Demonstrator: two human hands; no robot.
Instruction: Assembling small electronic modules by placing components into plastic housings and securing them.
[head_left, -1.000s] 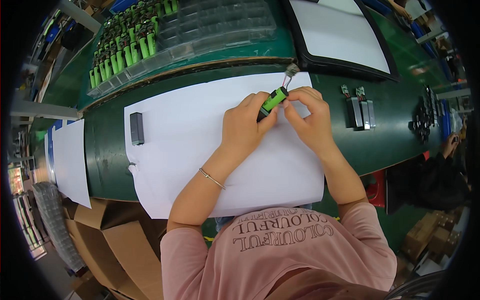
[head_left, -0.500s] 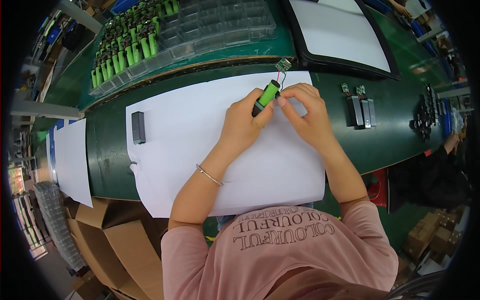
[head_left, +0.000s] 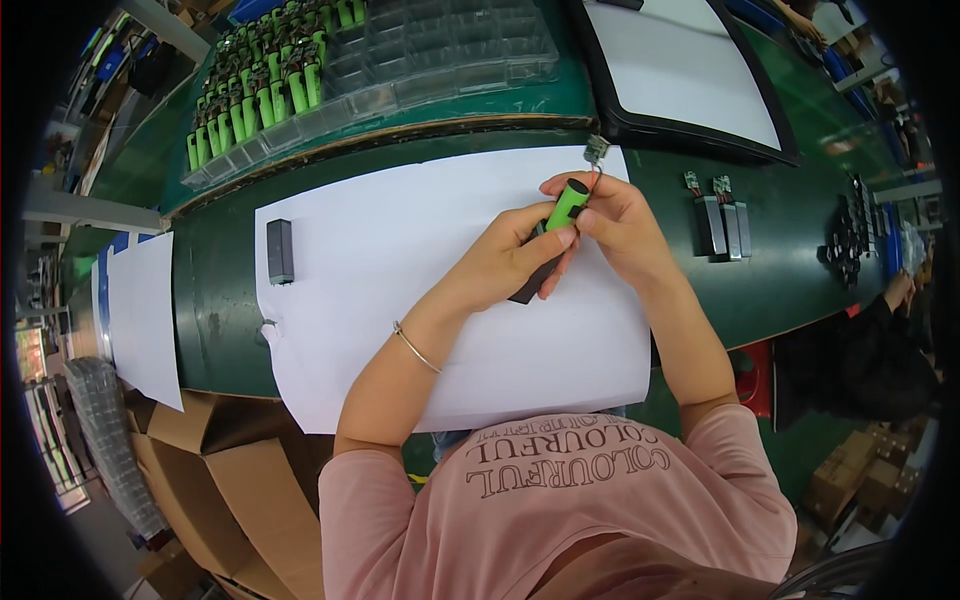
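Bright, even overhead light; soft shadows on the white paper sheet (head_left: 400, 260); fisheye bending and black corners.

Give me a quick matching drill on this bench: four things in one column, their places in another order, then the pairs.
Things:
1. green cylinder
2. small dark block
3. clear tray of green cylinders
4. row of dark parts with wires

Places:
A. far edge of the bench
B. right of the white sheet, on green mat
C. between left hand and right hand
D. left edge of the white sheet

Pairs: 1-C, 2-D, 3-A, 4-B
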